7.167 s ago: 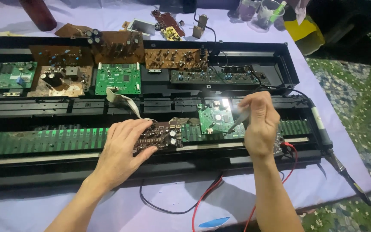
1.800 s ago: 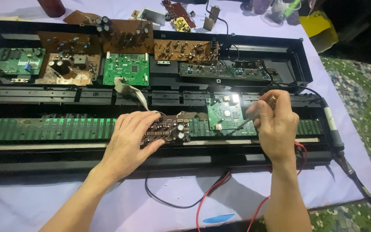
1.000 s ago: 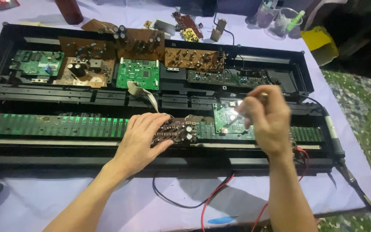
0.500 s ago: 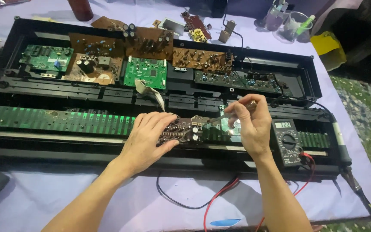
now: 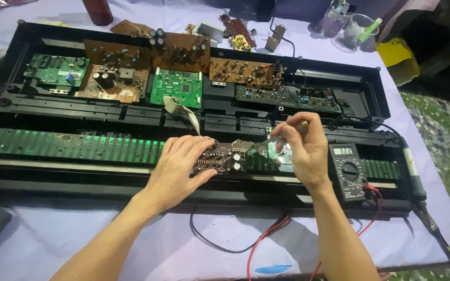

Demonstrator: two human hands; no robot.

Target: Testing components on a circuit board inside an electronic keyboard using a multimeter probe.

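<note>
My left hand (image 5: 179, 165) lies flat on a small brown circuit board (image 5: 224, 157) with capacitors, pressing it against the long green strip board (image 5: 74, 147) of an opened black keyboard chassis (image 5: 37, 182). My right hand (image 5: 304, 147) pinches a thin metal probe (image 5: 273, 140) whose tip points down-left at a small green board (image 5: 273, 155), partly hidden under the hand. A dark digital multimeter (image 5: 349, 169) stands just right of that hand.
Several brown and green circuit boards (image 5: 176, 86) fill the chassis's far half. Red and black test leads (image 5: 266, 235) trail over the lavender cloth. A soldering iron (image 5: 427, 205) lies at the right edge. Plastic cups (image 5: 358, 31), a yellow object (image 5: 402, 58) and small parts sit at the back.
My right hand moved left with the probe onto the small green board, uncovering the multimeter. The view shifted rightward over the chassis. My left hand stayed on the brown board.
</note>
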